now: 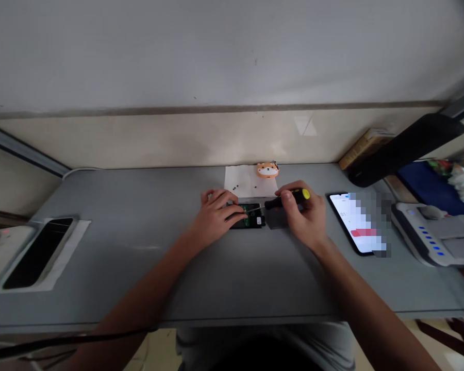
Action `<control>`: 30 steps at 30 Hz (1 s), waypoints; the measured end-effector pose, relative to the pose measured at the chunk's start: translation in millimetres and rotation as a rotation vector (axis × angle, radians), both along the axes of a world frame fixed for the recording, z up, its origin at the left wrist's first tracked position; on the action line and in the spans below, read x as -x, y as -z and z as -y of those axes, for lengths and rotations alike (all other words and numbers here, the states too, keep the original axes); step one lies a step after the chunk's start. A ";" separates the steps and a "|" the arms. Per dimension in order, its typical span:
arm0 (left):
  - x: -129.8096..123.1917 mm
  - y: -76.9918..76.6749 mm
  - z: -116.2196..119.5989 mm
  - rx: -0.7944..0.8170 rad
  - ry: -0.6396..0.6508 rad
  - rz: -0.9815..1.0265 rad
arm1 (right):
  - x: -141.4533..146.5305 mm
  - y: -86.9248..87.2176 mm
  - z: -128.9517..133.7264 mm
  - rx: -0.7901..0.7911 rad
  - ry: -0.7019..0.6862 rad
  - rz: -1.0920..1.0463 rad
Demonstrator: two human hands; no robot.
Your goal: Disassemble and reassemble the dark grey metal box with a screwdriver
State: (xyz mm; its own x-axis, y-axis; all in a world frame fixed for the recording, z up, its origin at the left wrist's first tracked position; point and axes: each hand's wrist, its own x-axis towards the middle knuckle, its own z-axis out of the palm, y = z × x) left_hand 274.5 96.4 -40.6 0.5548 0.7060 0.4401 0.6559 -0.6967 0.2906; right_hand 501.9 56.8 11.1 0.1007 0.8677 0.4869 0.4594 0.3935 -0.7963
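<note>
A small, flat black device (255,221), opened so that a green circuit board shows, lies on the grey desk. My left hand (216,216) holds it from the left, fingers bent over its left part and covering it. In my right hand (303,216) is a screwdriver (274,203) with a black handle and a yellow end, gripped nearly level. Its thin shaft points left onto the circuit board, close to my left fingertips. Whether the tip sits in a screw is too small to tell. Behind the device, several tiny dark pieces rest on white paper (245,178).
An orange animal-faced case (267,170) stands on the paper's back right. To the right are a lit phone (350,219), a white power strip (429,232) and a black cylinder (406,149) beside a box (365,147). Another phone (40,252) lies far left. A wall closes the back.
</note>
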 end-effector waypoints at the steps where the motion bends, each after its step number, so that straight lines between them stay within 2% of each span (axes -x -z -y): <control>1: -1.1 -1.2 1.4 0.022 -0.006 -0.013 | -0.7 -0.8 0.4 -0.006 0.008 0.015; 4: -4.0 -3.8 4.5 0.103 -0.014 -0.050 | -3.5 -2.5 0.4 -0.031 0.052 0.067; 11: -11.6 -2.2 8.3 0.249 0.071 -0.081 | -7.7 -0.1 -2.7 -0.062 0.133 0.124; 20: -13.6 1.4 7.2 0.259 0.076 -0.046 | -9.0 2.4 -6.2 -0.085 0.189 0.079; 30: -14.2 4.8 5.2 0.256 0.080 -0.033 | -7.4 8.0 -8.5 -0.020 0.127 0.087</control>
